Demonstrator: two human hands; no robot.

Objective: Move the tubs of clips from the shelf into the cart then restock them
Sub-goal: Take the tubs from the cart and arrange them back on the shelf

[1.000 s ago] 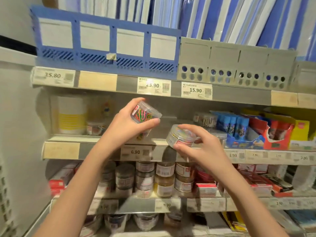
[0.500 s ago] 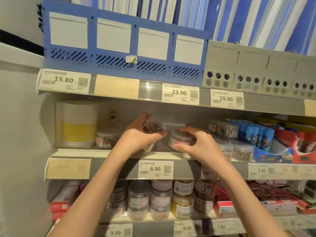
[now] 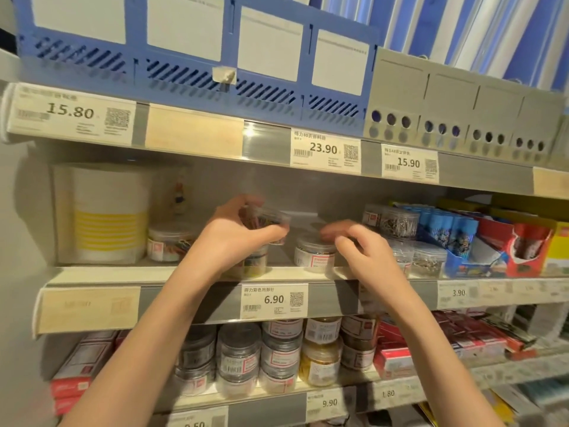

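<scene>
The right hand (image 3: 363, 254) has let go of its tub (image 3: 314, 253), now standing on the shelf (image 3: 184, 277) at frame centre, fingers loosely curled. The left hand (image 3: 237, 238) still grips a coloured-clip tub (image 3: 266, 218); restocking continues.

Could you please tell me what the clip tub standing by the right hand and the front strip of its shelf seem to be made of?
Clip tub: probably clear glossy plastic, since the clips show through its wall and lid; its label looks like paper. Shelf strip: seemingly a clear plastic rail, glinting over the paper price tags; what lies behind it is unclear.

right hand (image 3: 366, 254) released tub (image 3: 314, 255) onto shelf (image 3: 191, 277)
</scene>
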